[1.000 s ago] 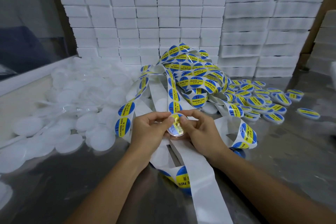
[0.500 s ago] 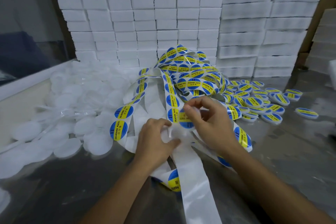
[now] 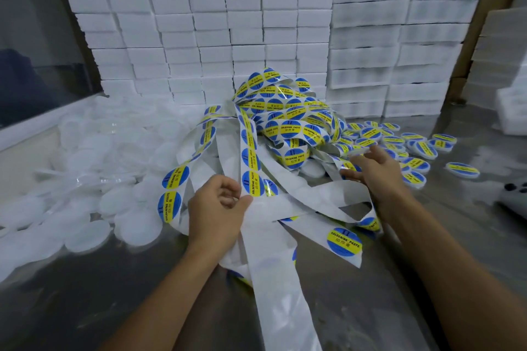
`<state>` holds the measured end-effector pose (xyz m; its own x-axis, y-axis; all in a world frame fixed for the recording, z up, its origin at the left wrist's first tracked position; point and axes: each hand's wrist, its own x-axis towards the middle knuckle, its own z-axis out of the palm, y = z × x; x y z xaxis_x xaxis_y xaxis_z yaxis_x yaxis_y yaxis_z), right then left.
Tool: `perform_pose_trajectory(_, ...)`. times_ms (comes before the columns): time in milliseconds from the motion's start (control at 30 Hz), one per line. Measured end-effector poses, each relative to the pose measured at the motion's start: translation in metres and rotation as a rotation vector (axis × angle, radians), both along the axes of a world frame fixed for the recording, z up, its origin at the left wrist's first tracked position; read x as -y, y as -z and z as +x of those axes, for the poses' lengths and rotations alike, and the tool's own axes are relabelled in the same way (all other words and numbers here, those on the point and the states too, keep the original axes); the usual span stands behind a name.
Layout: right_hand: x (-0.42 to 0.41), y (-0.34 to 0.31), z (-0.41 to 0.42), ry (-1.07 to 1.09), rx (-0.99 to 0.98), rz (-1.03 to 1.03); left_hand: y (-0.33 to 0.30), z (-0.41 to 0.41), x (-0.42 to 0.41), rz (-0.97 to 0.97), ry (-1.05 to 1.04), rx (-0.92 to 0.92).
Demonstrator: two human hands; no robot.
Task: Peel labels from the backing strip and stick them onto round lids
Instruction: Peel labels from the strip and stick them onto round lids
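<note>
Left hand point(image 3: 218, 215) fingers pinch white backing strip point(image 3: 281, 288) – blue-yellow labels point(image 3: 251, 183); right hand point(image 3: 373, 169) fingers spread, empty.

A dark object point(image 3: 514, 195) right of the hands is getting cut off (frame edge); the bare lids point(image 3: 94, 134) are blurring leftward.

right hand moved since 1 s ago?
Yes. The right hand left the strip in front of the left hand and went right and away, to the pile of labelled lids, fingers spread.
</note>
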<state>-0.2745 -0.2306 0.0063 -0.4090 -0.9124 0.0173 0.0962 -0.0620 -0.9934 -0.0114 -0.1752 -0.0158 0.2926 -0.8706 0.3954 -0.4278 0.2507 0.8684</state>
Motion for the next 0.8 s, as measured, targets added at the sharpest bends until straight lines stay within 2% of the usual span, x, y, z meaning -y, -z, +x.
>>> perform_pose_trajectory(100, 0.005, 0.003, -0.002, 0.001, -0.042, 0.035, -0.002, 0.0, 0.001, 0.045, 0.004, -0.029)
perform_pose_trajectory(200, 0.001, 0.002, -0.002, 0.11, -0.137, 0.042, -0.003, 0.0, 0.001, 0.064, 0.018, -0.073)
perform_pose_trajectory(300, -0.008, -0.001, -0.001, 0.265, -0.484, 0.013, -0.007, 0.0, -0.001, 0.08, 0.024, -0.139)
perform_pose_trajectory(367, -0.014, -0.004, 0.004, 0.291, -0.676, -0.08, -0.009, 0.0, -0.003, 0.091, 0.02, -0.18)
perform_pose_trajectory(500, -0.028, -0.01, 0.034, 0.165, -0.843, -0.345, -0.012, -0.002, -0.006, 0.089, 0.092, -0.215)
perform_pose_trajectory(600, -0.04, -0.009, 0.062, -0.013, -0.936, -0.51, -0.013, -0.003, -0.008, 0.098, 0.112, -0.175)
perform_pose_trajectory(700, -0.049, -0.005, 0.084, -0.172, -1.018, -0.641, -0.013, -0.005, -0.009, 0.09, 0.129, -0.144)
perform_pose_trajectory(800, -0.053, 0.001, 0.095, -0.269, -1.073, -0.689, -0.012, -0.006, -0.009, 0.06, 0.179, -0.136)
